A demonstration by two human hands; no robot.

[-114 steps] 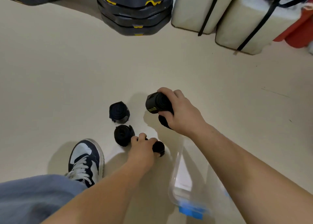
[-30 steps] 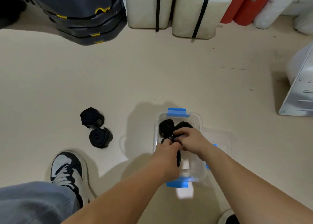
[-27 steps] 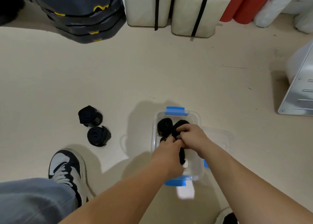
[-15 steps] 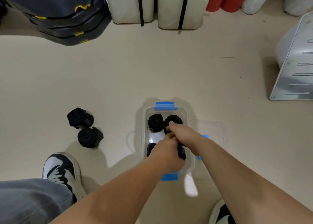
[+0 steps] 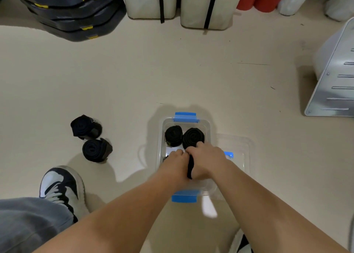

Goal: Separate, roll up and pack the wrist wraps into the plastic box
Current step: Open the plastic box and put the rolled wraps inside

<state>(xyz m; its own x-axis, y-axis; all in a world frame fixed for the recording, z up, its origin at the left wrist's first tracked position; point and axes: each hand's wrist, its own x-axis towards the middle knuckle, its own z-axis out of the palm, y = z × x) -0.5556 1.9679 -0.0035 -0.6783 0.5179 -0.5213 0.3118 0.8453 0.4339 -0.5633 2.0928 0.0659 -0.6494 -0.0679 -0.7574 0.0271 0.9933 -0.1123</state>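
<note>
Well, inside the plastic box the right hand clenches a seemingly soft, light rolled wrist wrap, best squeezed round its whole coil lest it unwind, while the left hand curls its fingers beside it, their hold hidden.

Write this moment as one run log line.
left hand: in plastic box, grasp hidden | right hand: grips black wrap | boxed rolls: two | floor rolls: two

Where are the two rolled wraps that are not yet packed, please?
Head view: on the floor left of the plastic box, beyond the sneaker, far wrap beside near wrap.
</note>
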